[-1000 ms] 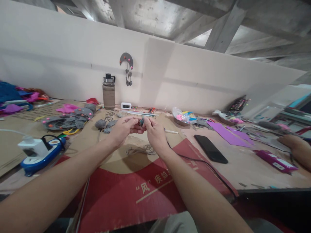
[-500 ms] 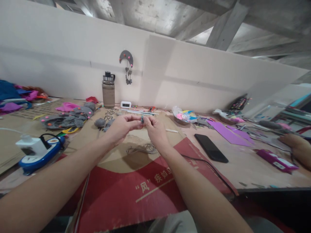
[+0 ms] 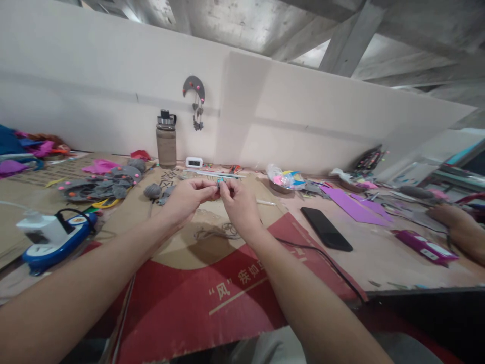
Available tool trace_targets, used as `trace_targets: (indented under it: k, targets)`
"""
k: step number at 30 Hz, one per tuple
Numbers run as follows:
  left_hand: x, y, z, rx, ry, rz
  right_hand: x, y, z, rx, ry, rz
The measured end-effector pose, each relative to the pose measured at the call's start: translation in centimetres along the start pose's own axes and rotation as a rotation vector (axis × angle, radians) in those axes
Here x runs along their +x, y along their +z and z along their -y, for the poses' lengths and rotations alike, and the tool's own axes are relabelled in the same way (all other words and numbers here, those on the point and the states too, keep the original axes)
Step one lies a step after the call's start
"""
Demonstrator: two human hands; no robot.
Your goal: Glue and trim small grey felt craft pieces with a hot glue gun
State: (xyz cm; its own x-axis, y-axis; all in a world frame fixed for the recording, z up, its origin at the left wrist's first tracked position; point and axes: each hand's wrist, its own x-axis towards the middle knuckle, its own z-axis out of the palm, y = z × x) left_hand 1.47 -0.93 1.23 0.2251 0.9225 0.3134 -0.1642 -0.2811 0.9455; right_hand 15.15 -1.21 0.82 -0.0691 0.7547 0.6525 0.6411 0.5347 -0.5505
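My left hand (image 3: 191, 199) and my right hand (image 3: 239, 205) meet above the middle of the table, fingertips pinched together. Between them is a small teal-blue piece (image 3: 219, 182), mostly covered by the fingers and too small to name. Both hands are closed on it. Beneath them, a loose bundle of grey cord (image 3: 215, 232) lies on a red and tan cardboard sheet (image 3: 182, 303). Just left of my left hand rests a ball of grey yarn (image 3: 152, 191).
A water bottle (image 3: 166, 141) and small white clock (image 3: 194, 162) stand by the wall. Grey felt pieces (image 3: 98, 187) and a blue power strip (image 3: 56, 250) lie left. On the right are a black phone (image 3: 326, 229), purple sheets (image 3: 352, 205) and another person's hand (image 3: 449, 216).
The view has shifted slightly, so everything sits a little further left. Both hands stay pinched together; the small piece between the fingertips shows a bluer side than before.
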Motion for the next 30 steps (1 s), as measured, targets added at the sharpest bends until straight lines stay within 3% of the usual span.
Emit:
trace_targets:
  k: [10, 17, 24, 30]
  targets:
    - [0.02, 0.03, -0.46, -0.073, -0.038, 0.003, -0.19, 0.15, 0.07, -0.072, -0.038, 0.008]
    - [0.35, -0.44, -0.04, -0.092, -0.086, -0.063, -0.22, 0.17, -0.06, 0.148, -0.043, 0.076]
    - [0.67, -0.92, 0.23, -0.095, -0.076, -0.092, -0.31, 0.5, 0.0, 0.175, -0.052, 0.087]
    - [0.49, -0.88, -0.11, -0.175, -0.077, 0.006, -0.22, 0.5, -0.1, 0.177, -0.015, 0.052]
